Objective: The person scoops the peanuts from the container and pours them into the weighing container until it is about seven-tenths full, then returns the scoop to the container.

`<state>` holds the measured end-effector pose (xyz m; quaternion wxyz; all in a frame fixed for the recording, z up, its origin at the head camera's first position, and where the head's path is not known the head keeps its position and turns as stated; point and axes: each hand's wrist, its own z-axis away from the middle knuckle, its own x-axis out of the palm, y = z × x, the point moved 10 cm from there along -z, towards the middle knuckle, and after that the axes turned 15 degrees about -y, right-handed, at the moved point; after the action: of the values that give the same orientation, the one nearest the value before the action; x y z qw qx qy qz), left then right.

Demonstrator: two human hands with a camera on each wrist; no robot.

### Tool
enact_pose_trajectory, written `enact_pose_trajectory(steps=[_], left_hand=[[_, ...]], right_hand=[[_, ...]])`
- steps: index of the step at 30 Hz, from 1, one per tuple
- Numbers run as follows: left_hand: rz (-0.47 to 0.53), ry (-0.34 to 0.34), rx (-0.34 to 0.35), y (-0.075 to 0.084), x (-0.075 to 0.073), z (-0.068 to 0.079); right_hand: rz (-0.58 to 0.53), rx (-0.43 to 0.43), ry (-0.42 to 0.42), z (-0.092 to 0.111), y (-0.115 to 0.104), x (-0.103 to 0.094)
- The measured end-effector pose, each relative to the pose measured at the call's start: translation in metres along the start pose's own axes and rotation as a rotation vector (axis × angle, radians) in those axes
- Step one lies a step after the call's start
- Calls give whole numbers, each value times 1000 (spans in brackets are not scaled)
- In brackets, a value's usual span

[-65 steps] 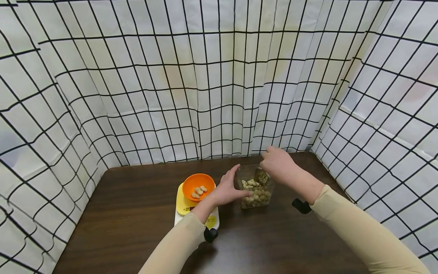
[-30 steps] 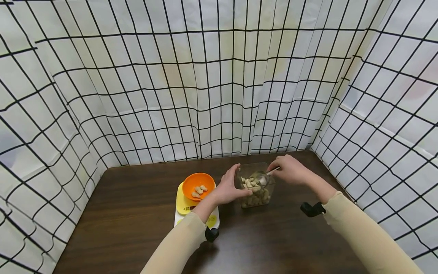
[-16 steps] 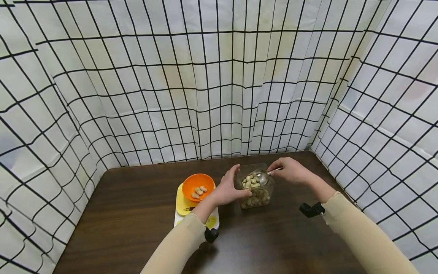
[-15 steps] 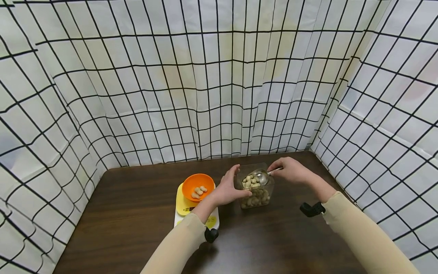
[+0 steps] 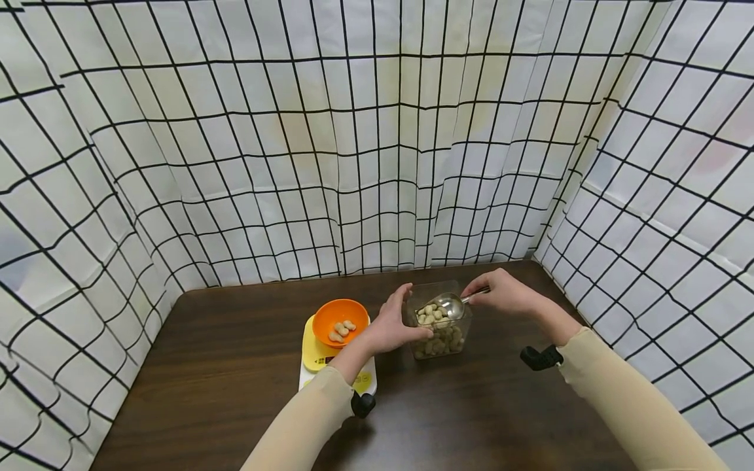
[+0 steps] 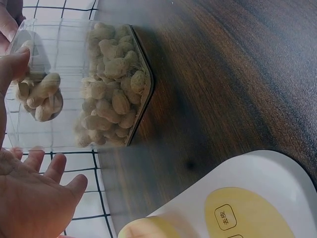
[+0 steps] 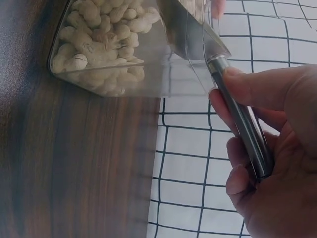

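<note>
A clear plastic box (image 5: 441, 345), part full of unshelled peanuts (image 6: 114, 89), stands on the table. My left hand (image 5: 390, 327) grips its left side near the rim, thumb on the near wall and fingers at the far side. With my right hand (image 5: 501, 292) I hold a metal scoop (image 5: 451, 305) by its dark handle (image 7: 242, 124), thumb along the top. The scoop's bowl is inside the box near the rim, and several peanuts in it (image 6: 44, 96) show through the wall, above the heap.
Left of the box, an orange bowl (image 5: 325, 318) with several peanuts (image 5: 341, 330) sits on a yellow and white kitchen scale (image 5: 312, 356), partly behind my left forearm. White, black-gridded curtains (image 5: 377, 163) enclose the back and sides of the dark wooden table (image 5: 235, 366).
My right hand has come down and to the right from above the box, tilting the scoop from steep to nearly level and lifting peanuts. The left hand stays on the box.
</note>
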<state>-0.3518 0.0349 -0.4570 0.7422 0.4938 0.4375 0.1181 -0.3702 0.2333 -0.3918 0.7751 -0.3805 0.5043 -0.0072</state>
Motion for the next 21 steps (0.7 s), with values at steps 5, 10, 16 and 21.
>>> enact_pose_trajectory(steps=[5,10,16,21], left_hand=[[6,-1,-6,-1,0,0],[3,-1,-15,-2,0,0],[7,-7,-11,-3,2,-1],[7,-5,-6,-2,1,-1]], right_hand=[[-17,39,7,0,3,0],[-55,73,45,2,8,-5],[-80,91,20,-1,14,0],[-108,97,8,-1,14,2]])
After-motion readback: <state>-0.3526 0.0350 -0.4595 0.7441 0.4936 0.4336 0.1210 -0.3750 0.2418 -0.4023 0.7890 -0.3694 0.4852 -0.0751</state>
